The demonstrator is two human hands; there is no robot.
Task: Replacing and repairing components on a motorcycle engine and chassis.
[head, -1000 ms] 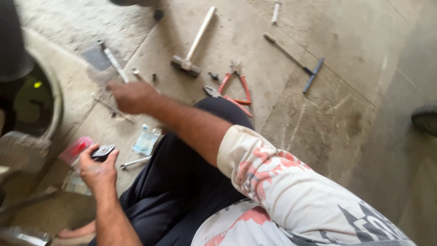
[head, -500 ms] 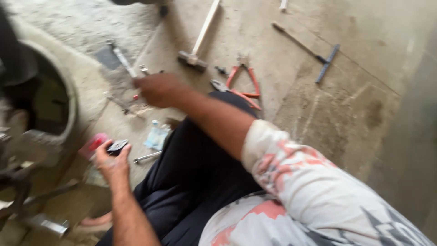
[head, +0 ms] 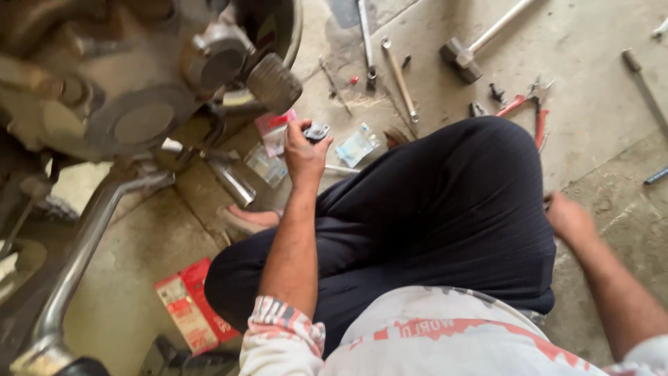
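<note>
Your left hand (head: 304,154) is up in front of you, fingers closed round a small metal part (head: 316,131), pinched at the fingertips. The part is small, dark grey w/ a paler, shinier top face, roughly squarish w/ rounded corners; looks like a round opening in the middle, but it's too small to be sure. It sits at the top of your fist, just below the ribbed foot peg (head: 274,83) of the motorcycle engine (head: 132,90) and above a clear plastic packet (head: 356,147) lying on the concrete floor (head: 598,125).

Your right hand (head: 569,219) is low on the right side, past your knee in dark trousers (head: 445,209), down near the floor. Can't tell if it grips anything: fingers are blurred and partly hidden behind the knee.

Around the left hand: a pink-red packet (head: 275,129) and another clear packet (head: 266,164) just beside it, a chrome pipe (head: 233,182) running under the engine, your bare foot (head: 249,219) below that. Further out on the floor: a hammer (head: 466,52) w/ pale handle, red-handled pliers (head: 529,111), a couple of long spanners (head: 400,76), and a red carton (head: 189,310) near your left leg.
</note>
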